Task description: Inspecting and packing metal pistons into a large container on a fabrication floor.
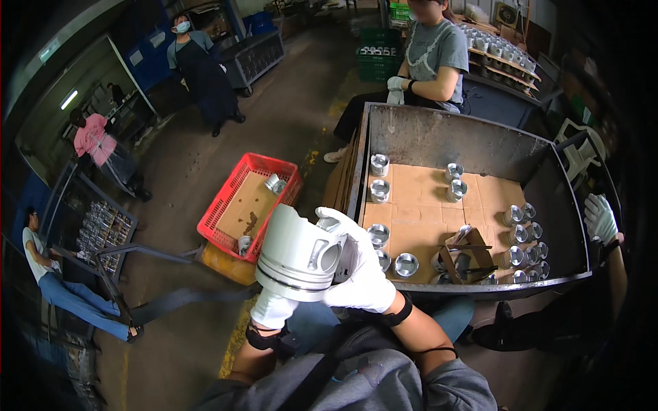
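Note:
A large silvery engine piston (291, 240) is held up close in front of me, its ring grooves toward the bottom and its pin bore facing right. My right hand (363, 274), in a white glove, wraps its fingers round the piston's right side. Under the lower edge is my left hand (274, 309), also gloved in white, closed against the piston; its fingertips are mostly hidden behind it. To the right, a metal bin (473, 127) lined with cardboard (425, 205) carries several pistons (406, 265) standing in groups. A small open carton (467, 257) sits among them.
A red plastic crate (250, 161) with a few pistons stands left of the bin. One seated person (435, 61) is behind the bin; another person's gloved hand (601, 218) is at its right edge. Other people and a rack of parts (103, 229) are at left.

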`<action>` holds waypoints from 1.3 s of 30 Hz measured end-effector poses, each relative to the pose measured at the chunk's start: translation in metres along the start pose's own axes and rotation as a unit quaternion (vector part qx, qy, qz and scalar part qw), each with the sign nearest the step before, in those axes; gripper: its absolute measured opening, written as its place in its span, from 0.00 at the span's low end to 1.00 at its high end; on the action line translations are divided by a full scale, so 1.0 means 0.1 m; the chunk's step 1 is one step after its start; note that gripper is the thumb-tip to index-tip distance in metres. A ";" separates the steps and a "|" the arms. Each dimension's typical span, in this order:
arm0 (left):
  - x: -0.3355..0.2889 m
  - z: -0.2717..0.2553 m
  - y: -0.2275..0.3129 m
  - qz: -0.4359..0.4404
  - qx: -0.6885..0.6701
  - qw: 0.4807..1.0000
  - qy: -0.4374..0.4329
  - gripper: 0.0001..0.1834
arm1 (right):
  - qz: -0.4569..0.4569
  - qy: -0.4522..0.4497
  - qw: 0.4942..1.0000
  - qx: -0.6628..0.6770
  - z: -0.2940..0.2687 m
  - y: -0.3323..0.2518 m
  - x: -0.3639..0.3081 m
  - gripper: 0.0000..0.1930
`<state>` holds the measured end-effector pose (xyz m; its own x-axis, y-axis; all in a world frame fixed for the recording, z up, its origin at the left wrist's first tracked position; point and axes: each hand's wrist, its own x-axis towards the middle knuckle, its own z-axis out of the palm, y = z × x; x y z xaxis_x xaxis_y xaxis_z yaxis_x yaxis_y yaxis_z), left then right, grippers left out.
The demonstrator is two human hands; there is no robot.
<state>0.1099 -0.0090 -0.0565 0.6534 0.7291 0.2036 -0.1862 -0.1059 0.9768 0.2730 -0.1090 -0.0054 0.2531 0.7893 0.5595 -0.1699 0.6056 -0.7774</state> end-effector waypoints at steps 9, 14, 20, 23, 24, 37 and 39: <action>-0.04 0.18 0.16 -0.176 -0.533 0.820 -0.111 0.36 | 0.067 0.001 0.985 -0.156 -0.08 0.11 0.03 0.56; 0.02 0.02 0.21 -0.123 -0.419 0.892 -0.120 0.39 | 0.003 -0.036 0.944 -0.327 -0.13 0.01 0.11 0.62; 0.04 0.13 0.39 -0.057 -0.337 0.939 0.032 0.39 | 0.027 -0.028 0.973 -0.228 -0.14 0.06 0.07 0.61; 0.05 0.19 0.39 -0.019 -0.299 0.949 0.094 0.43 | 0.050 -0.030 0.970 -0.236 -0.14 0.04 0.07 0.61; 0.05 0.20 0.41 -0.015 -0.315 0.941 0.123 0.45 | 0.052 -0.030 0.970 -0.236 -0.14 0.01 0.07 0.61; 0.00 0.21 0.47 0.158 0.159 0.960 0.168 0.47 | -0.030 -0.040 0.904 -0.424 -0.09 -0.07 0.09 0.53; 0.00 0.18 0.47 0.183 0.165 0.956 0.158 0.49 | -0.026 -0.032 0.906 -0.422 -0.10 -0.02 0.08 0.52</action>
<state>0.1140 -0.0264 -0.0091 0.3253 0.7651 0.5557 -0.0849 -0.5617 0.8230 0.2845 -0.1053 -0.0021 0.1796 0.7823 0.5964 0.6356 0.3705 -0.6773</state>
